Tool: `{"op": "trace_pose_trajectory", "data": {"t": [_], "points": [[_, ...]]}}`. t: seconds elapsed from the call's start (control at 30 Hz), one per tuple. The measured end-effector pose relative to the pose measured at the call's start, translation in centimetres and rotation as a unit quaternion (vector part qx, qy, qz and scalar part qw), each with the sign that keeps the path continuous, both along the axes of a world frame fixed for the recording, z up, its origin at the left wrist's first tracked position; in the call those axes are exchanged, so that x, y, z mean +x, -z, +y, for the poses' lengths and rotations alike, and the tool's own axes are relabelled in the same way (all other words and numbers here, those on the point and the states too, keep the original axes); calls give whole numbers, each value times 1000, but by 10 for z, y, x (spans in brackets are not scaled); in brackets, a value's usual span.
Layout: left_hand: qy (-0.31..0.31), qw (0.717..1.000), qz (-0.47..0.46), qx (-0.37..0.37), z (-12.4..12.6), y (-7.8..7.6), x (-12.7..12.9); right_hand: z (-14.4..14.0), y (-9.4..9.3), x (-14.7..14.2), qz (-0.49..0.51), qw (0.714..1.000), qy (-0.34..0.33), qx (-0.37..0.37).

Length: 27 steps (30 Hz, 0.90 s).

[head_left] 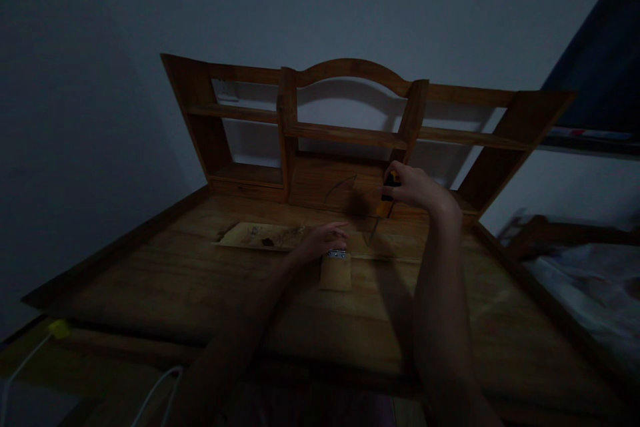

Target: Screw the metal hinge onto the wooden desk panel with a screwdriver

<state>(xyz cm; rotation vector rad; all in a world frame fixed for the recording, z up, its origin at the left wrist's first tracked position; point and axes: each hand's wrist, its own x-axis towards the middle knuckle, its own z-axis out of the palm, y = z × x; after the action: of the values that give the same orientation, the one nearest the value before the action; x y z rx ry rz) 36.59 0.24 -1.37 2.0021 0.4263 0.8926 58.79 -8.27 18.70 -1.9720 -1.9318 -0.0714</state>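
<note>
My right hand (407, 185) is closed around the yellow-and-black handle of a screwdriver (384, 205), raised over the desk. Its thin metal shaft slants down, with the tip close to a long narrow wooden board (270, 236); whether it touches is unclear. Dark stains mark this board's left part. My left hand (327, 240) rests over the board's middle, fingers partly stretched and slightly apart. Just below those fingers lies a small silvery metal hinge (337, 253). It sits at the top edge of a small rectangular wood piece (335, 273).
Behind the hands stands a wooden shelf unit (350, 135) on the desk (200, 293), against a pale wall. A white cable (30, 357) with a yellow end hangs at the front left. Whitish bedding (590, 287) lies beyond the desk's right edge. The light is dim.
</note>
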Motion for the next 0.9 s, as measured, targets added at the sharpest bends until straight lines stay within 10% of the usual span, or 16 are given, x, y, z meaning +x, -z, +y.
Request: {"op": "trace_pose_trajectory", "data": {"t": [0.53,0.77,0.9], "points": [[36,999,34,-10,-7,-8,-2,2,1,1,-5,1000,-5,5],[-94,994,24,56,-3,4,5,1,3,1,4,1000,-8,9],[-12,1000,24,12,-5,-2,1,2,3,2,1,1000,-11,13]]}}
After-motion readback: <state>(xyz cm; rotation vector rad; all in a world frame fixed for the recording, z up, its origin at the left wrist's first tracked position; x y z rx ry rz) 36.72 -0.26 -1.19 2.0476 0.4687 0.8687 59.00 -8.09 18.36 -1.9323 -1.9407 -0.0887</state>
